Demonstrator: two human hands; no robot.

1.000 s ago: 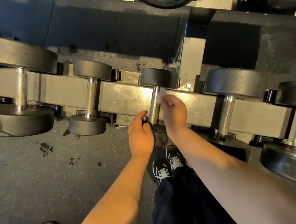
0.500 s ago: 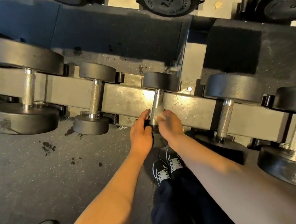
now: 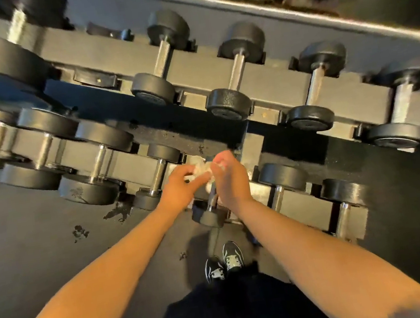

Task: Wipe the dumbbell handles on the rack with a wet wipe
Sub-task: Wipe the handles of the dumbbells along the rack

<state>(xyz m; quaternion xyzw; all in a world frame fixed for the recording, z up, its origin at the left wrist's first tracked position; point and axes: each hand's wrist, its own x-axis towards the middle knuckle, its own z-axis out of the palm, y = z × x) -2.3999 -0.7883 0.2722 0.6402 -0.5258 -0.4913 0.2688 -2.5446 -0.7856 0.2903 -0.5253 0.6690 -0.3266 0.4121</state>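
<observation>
Both hands, left hand (image 3: 180, 183) and right hand (image 3: 229, 176), pinched a crumpled wet wipe (image 3: 201, 172) above a small dumbbell (image 3: 211, 210) at the rack's lower front edge, larger dumbbells crowded either side

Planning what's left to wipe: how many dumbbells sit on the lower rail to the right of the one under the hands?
2. One dumbbell sits just right of the right hand; the other dumbbell lies beyond it, at the lower rail's end. None seems hidden.
</observation>
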